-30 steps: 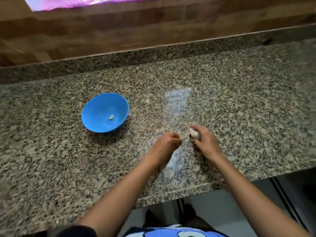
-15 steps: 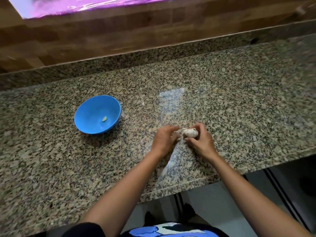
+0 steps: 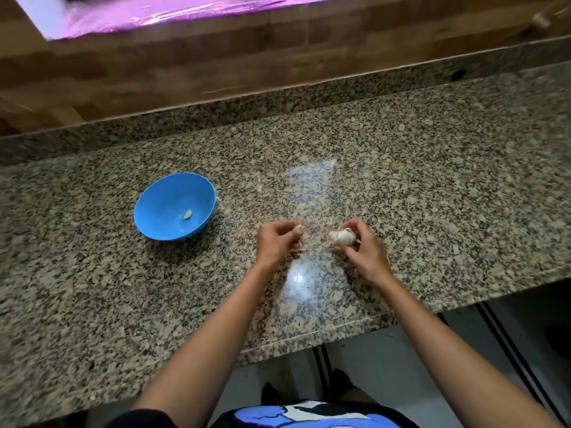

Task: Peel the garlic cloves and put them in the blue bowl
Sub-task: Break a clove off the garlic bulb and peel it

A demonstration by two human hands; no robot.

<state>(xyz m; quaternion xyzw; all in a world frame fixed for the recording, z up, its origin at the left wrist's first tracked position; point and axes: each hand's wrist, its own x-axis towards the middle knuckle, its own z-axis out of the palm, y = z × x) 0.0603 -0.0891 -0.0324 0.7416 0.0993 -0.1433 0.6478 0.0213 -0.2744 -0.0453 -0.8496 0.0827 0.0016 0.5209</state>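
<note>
head view, left to right: we see the blue bowl (image 3: 175, 206) on the counter (image 3: 432, 168), with one peeled clove (image 3: 188, 214) lying in its bottom. well right of it is our left hand (image 3: 277, 242), fingers curled and pinching a small pale piece (image 3: 298, 229) at the fingertips; whether it is a clove or only skin we cannot tell. a short gap, then the garlic bulb (image 3: 343, 236), gripped by the curled fingers and thumb of our right hand (image 3: 363, 251), both hands just above the counter near its front edge.

we judge the step in hand to be parting a clove from the bulb and stripping its skin. to do it well we would keep the bulb steady in the right hand, work the skin loose from one end of the piece with a nail, and let the papery bits fall on the counter, not in the bowl. the bowl sits within a short reach to the left, so only the bare clove need travel there.
</note>
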